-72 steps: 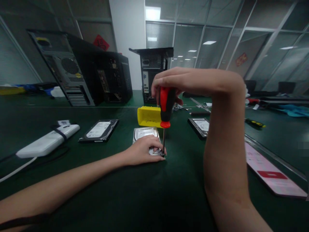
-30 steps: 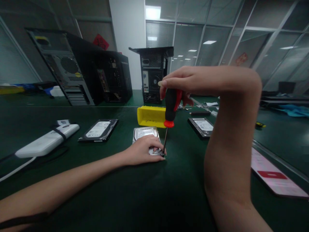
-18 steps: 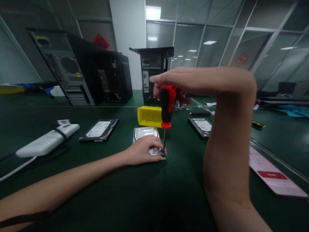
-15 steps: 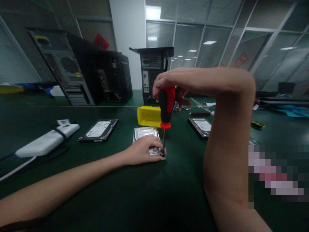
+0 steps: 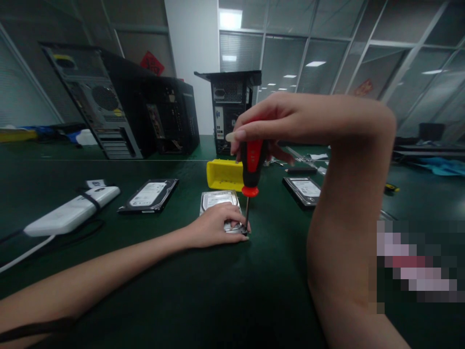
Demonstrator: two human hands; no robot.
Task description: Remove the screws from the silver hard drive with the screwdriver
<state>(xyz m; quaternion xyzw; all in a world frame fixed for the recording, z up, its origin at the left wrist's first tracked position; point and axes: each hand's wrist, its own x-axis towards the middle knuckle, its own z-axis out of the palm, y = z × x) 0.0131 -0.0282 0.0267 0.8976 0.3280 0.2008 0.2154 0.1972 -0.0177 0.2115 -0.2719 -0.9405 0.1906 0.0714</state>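
Observation:
My left hand (image 5: 218, 225) lies over a hard drive (image 5: 219, 198) on the green table, its thumb and fingers closed about the near end. From above, my right hand (image 5: 265, 123) grips the red and black handle of a screwdriver (image 5: 251, 165). The screwdriver stands nearly upright. Its tip comes down at the drive's near right corner, beside my left fingertips; the exact contact point is too small to make out. Just behind the drive, a yellow bin (image 5: 225, 175) rests on its side with small dark bits inside.
Other hard drives lie to the left (image 5: 149, 195) and right (image 5: 302, 191). A white power strip (image 5: 72, 211) with cables is at far left. Computer cases (image 5: 123, 104) stand at the back, a smaller case (image 5: 232, 111) at centre. A black pen-like tool (image 5: 301, 170) lies behind the right drive.
My right hand has turned about the screwdriver's handle, the wrist shifting up and right, and the handle shows a different side. My left hand and the drive have stayed put.

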